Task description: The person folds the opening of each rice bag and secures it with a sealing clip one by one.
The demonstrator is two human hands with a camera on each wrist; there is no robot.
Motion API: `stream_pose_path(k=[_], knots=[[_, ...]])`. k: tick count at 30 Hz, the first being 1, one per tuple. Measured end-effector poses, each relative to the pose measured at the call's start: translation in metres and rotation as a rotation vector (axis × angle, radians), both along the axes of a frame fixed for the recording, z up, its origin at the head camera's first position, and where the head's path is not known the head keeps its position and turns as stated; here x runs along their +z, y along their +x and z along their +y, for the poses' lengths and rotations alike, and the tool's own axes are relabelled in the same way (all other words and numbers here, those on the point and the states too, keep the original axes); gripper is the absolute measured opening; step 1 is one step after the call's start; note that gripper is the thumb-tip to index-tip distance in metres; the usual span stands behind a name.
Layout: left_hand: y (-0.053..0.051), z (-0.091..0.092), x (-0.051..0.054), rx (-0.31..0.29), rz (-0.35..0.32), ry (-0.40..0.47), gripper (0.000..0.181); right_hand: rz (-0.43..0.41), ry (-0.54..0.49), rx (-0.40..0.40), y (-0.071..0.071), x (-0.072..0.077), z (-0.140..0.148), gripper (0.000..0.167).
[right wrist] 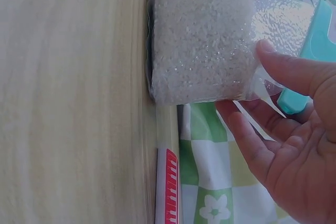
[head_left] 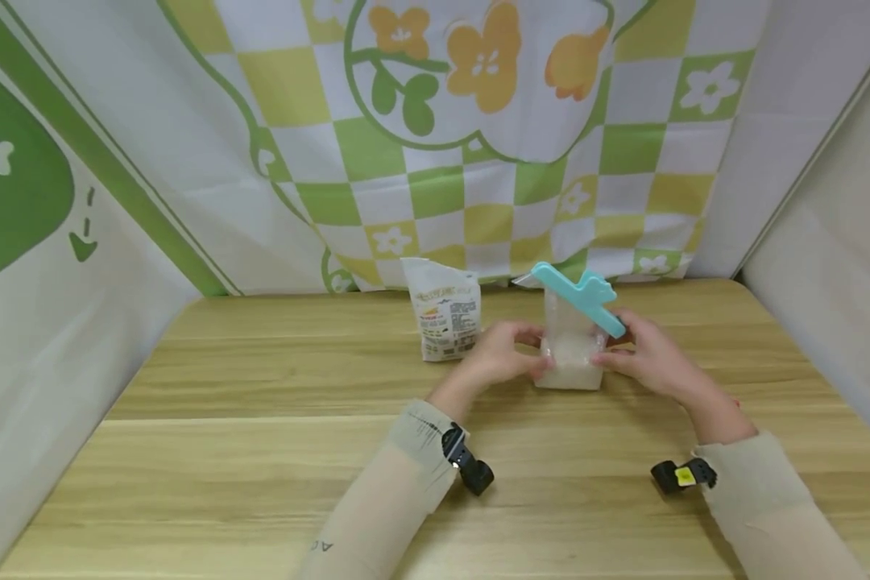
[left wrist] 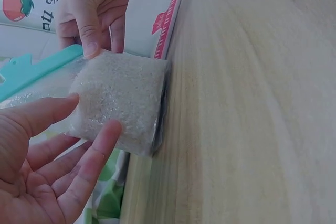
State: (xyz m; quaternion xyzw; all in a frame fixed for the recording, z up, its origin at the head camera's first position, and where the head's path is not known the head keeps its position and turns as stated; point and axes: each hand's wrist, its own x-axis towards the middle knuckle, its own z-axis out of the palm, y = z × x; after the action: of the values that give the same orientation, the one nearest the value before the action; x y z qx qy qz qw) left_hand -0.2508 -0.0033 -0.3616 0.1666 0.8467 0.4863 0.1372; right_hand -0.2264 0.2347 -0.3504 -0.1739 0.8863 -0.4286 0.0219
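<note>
A clear bag of rice (head_left: 571, 364) stands on the wooden table, its upper part folded or gathered under a turquoise bag clip (head_left: 580, 296) that slants down to the right. From the left, my left hand (head_left: 503, 353) holds the bag loosely by its side edge, thumb at the front. My right hand (head_left: 656, 358) grips the opposite edge, and the right wrist view shows its thumb on the film just above the rice (right wrist: 202, 40), with fingers behind. Beside the left hand stands a white printed pouch (head_left: 449, 322).
The wooden table (head_left: 261, 475) ends at a checkered flower-print cloth (head_left: 435, 185) hanging behind it. A red strip with a white pattern (left wrist: 169, 22) lies low beyond the right hand. White fabric walls stand on both sides.
</note>
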Motion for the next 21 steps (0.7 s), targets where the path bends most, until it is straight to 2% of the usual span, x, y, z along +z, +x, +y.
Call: stream_pose_path(k=[7,13,18,21], knots=[[0.002,-0.002,0.000,-0.012,-0.059,0.068,0.055,-0.006,-0.007,-0.003,0.003,0.000,-0.001,0.050],[0.002,-0.008,0.003,-0.025,-0.103,0.132,0.047,-0.005,-0.035,-0.014,0.004,0.004,-0.001,0.062],[0.009,-0.019,0.011,-0.036,-0.091,0.140,0.046,0.018,-0.044,-0.064,0.008,0.010,0.001,0.062],[0.017,-0.029,0.020,-0.045,-0.042,0.107,0.045,0.056,-0.046,-0.102,0.012,0.015,0.002,0.060]])
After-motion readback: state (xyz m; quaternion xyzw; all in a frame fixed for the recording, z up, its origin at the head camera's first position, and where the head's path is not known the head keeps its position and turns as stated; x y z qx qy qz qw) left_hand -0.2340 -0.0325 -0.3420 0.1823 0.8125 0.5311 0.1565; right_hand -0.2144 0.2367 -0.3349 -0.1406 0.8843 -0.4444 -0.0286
